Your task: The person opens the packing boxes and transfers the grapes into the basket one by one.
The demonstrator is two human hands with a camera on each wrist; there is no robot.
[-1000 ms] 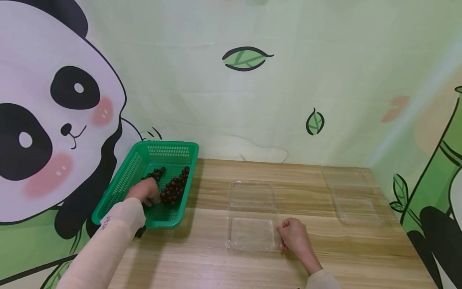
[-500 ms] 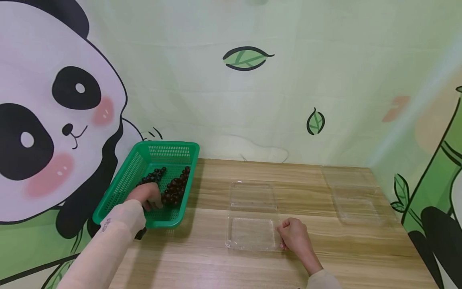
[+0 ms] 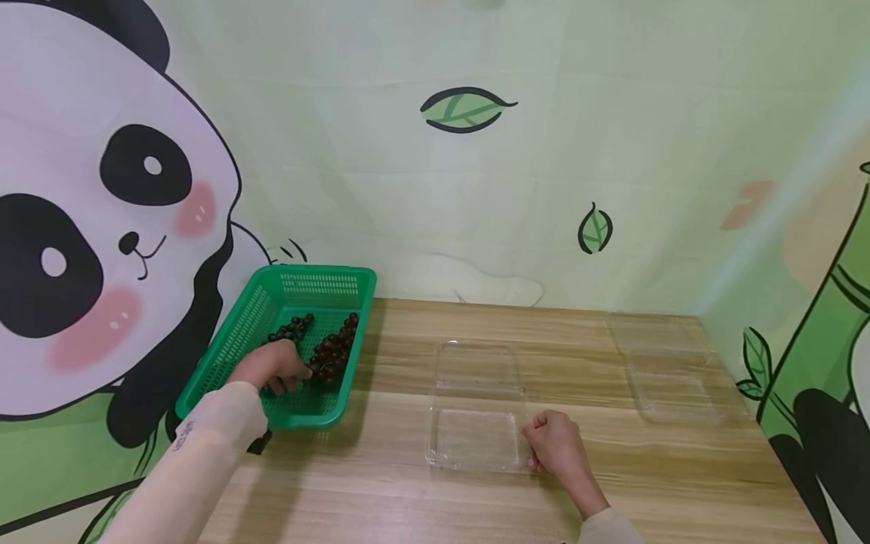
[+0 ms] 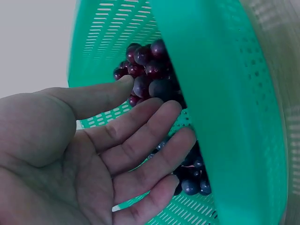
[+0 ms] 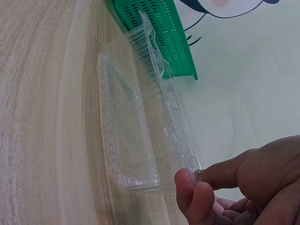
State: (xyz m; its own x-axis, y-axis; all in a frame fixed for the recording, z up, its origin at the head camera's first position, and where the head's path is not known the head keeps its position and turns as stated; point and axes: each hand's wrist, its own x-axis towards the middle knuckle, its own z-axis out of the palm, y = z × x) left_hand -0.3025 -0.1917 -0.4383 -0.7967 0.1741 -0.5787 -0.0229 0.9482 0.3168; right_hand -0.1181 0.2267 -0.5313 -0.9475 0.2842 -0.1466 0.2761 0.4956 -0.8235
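Note:
My left hand reaches into the green basket, beside two bunches of dark grapes. In the left wrist view its fingers are extended and slightly bent, with the thumb and index fingertips at the reddish bunch of grapes; any contact is hard to judge. Behind those fingers, partly hidden, lies a darker bunch of grapes. My right hand pinches the rim of an opened clear plastic container between thumb and fingers, as the right wrist view shows at the container's corner.
Another opened clear plastic container lies at the back right of the wooden table. A printed panda backdrop stands directly behind the table and basket. The basket's raised walls surround the grapes.
My left hand has shifted slightly within the basket, and its fingers now reach further right, toward the reddish grapes. The right hand and the container stay in place.

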